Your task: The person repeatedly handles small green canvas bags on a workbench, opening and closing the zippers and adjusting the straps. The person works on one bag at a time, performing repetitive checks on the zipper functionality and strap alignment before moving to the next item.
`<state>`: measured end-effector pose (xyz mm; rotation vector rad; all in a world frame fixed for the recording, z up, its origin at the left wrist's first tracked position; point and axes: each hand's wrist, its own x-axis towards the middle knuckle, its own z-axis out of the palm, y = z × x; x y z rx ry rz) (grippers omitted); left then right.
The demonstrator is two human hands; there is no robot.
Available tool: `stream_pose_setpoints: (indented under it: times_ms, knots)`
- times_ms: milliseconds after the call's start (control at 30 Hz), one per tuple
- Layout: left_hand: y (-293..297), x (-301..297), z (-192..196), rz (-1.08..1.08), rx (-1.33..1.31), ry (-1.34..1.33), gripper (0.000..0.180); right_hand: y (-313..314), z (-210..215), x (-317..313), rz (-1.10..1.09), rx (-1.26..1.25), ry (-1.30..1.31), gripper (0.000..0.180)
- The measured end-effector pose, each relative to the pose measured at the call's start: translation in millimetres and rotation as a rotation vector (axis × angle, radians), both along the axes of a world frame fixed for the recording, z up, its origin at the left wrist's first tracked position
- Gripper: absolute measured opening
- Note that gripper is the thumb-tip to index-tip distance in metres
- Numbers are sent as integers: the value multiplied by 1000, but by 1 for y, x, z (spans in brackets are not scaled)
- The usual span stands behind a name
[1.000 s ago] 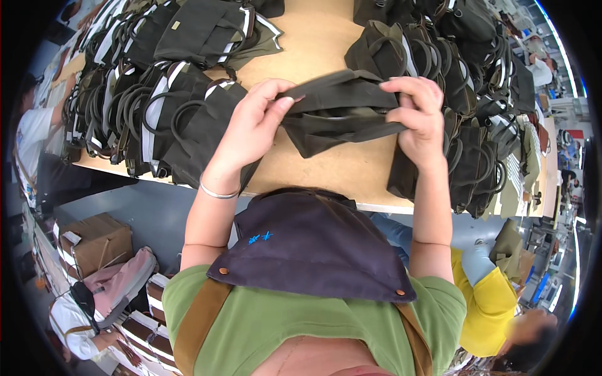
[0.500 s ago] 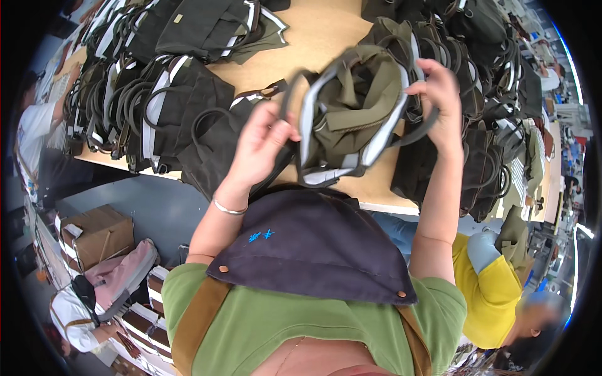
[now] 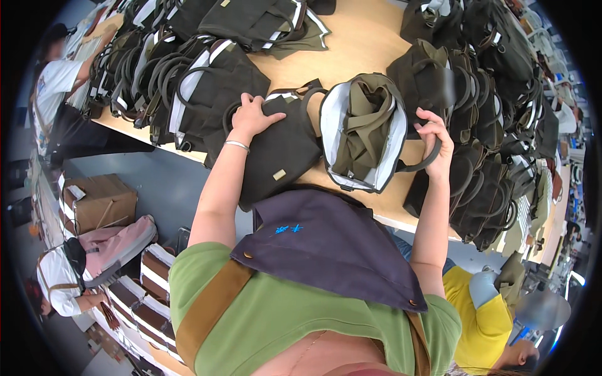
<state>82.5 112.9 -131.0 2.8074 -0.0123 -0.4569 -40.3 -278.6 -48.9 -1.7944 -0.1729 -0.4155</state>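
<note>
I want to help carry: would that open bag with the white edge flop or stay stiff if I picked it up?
The open bag would probably sag, since the olive cloth inside bunches in soft folds. Its pale border may hold some shape, as it's spread wide. The handle seems bendy but springy, curving smoothly.

1. Blue lettering (image 3: 288, 229), short, handwritten-look chars, on dk purple apron bib (image 3: 338, 257), L of ctr, set at a slant; only clear writing in view.
2. Sm. pale yellowish label (image 3: 279, 175), rect., on dk bag (image 3: 276, 141) under L hand (image 3: 252, 119), nr its lower edge; any txt too sm. to read.
3. Similar pale label (image 3: 224, 3) on another dk bag (image 3: 244, 28), far side of table (image 3: 357, 37), at top edge of view; txt unreadable.
4. White label-like patch (image 3: 76, 192) on brn carton (image 3: 106, 210), lower L; txt unreadable.
</note>
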Motion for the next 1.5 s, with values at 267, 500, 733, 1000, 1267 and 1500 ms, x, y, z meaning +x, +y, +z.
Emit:
stream_pose_setpoints:
  times_ms: [267,500,733,1000,1267,1500]
  knots:
    - [-4,-28,117,58,-224,-585,27,16,6,0,7,435,-116,13]
    - [47,-9,109,129,59,-822,29,-17,-36,-26,-98,-230,-15,20]
    - [13,-52,129,-43,283,-576,58,9,66,-32,-324,-762,104,41]
    - [-137,-66,96,-541,-911,-109,23,111,-3,55,27,-1027,620,19]
    - [-141,-52,67,-658,-260,-242,39,47,36,21,229,-689,246,17]
    - [-134,-26,107,-884,-444,44,21,44,47,-5,-62,-704,175,19]
